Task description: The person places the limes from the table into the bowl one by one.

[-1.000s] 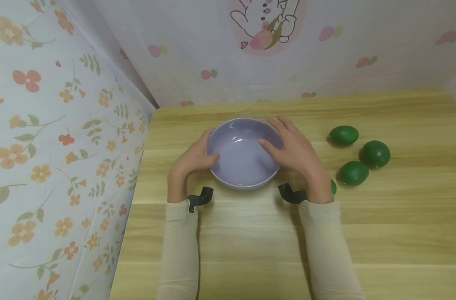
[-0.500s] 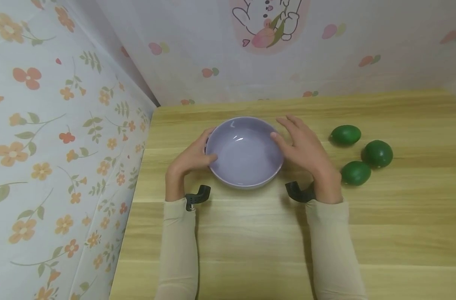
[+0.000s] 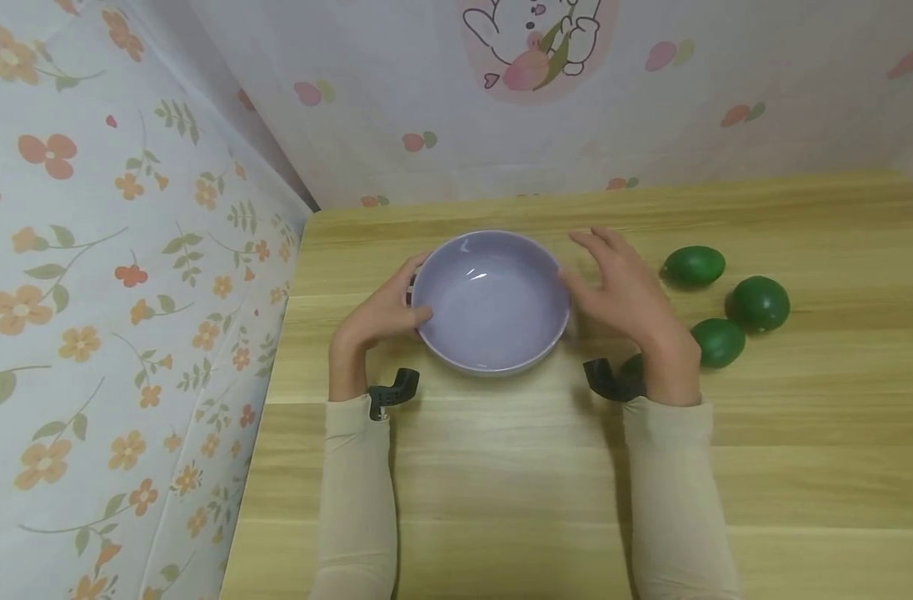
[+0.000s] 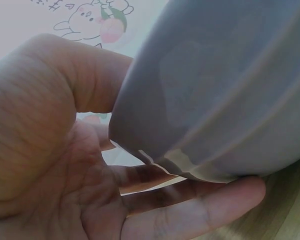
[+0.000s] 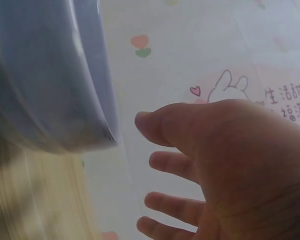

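Note:
A glossy lavender bowl [image 3: 490, 312] stands upright on the wooden table, its inside bare in the head view. My left hand [image 3: 381, 312] grips the bowl's left side, thumb over the rim. In the left wrist view the fingers of this hand [image 4: 65, 150] reach along the underside of the bowl [image 4: 205, 90]. My right hand [image 3: 629, 292] is at the bowl's right side, fingers spread and holding nothing. The right wrist view shows a gap between the right thumb [image 5: 157, 125] and the bowl's rim [image 5: 107, 132].
Several green, lime-like fruits lie right of the bowl: one at the back [image 3: 695, 266], a rounder one [image 3: 760, 302], one near my right wrist [image 3: 719, 342], and one partly hidden behind it [image 3: 632, 367]. Patterned cloth [image 3: 396, 92] hangs behind the table [image 3: 501, 483]; floral cloth [image 3: 127, 333] covers the left.
My right hand has let go of the bowl's right rim and moved off to the right. My left hand keeps its grip, and the bowl stays nearly in place.

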The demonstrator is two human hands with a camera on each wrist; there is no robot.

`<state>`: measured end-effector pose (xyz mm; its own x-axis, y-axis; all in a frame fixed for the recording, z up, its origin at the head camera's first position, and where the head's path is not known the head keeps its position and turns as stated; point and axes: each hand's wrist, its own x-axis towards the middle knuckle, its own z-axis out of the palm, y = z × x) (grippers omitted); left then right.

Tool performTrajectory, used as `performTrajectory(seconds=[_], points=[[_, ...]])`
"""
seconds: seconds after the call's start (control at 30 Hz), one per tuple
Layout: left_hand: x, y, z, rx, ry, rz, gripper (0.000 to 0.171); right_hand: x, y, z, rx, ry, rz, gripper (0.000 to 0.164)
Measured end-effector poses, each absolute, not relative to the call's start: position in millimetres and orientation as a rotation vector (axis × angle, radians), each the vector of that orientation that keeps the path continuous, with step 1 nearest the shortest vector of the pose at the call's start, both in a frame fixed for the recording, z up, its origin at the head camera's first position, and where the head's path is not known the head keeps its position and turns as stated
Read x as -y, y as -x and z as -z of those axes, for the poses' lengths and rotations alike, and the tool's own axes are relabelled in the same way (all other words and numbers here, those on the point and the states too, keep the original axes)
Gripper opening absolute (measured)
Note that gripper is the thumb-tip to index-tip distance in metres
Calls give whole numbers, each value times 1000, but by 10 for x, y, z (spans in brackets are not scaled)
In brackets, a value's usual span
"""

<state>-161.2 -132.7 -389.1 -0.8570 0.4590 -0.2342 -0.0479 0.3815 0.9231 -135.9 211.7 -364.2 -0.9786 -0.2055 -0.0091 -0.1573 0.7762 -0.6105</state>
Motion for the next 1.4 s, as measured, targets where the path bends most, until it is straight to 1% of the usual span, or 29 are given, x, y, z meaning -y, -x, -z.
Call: performTrajectory(seconds=[0.2, 0.53, 0.77, 1.03, 1.17, 1.4], points=[[1314, 1617, 3887, -2170, -354, -1497, 95, -2201, 1271, 3583, -2881, 269, 957, 68], [1329, 1605, 3872, -2150, -341, -1505, 95, -2290, 1129, 3536, -2888, 305, 928, 68], [1335, 1591, 3875, -2149, -341, -1511, 95, -2306, 961, 3559, -2855, 342, 880, 76], [1314, 1614, 3853, -2130, -357, -1529, 95, -2324, 788, 3578, -2998, 513, 812, 67], [1327, 1609, 3860, -2128, -359, -1538, 94, -2370, 695, 3600, -3005, 524, 769, 64], [1332, 1579, 3903, -2109, -337, -1550, 93, -2490, 465, 3798, -3000, 520, 743, 64]])
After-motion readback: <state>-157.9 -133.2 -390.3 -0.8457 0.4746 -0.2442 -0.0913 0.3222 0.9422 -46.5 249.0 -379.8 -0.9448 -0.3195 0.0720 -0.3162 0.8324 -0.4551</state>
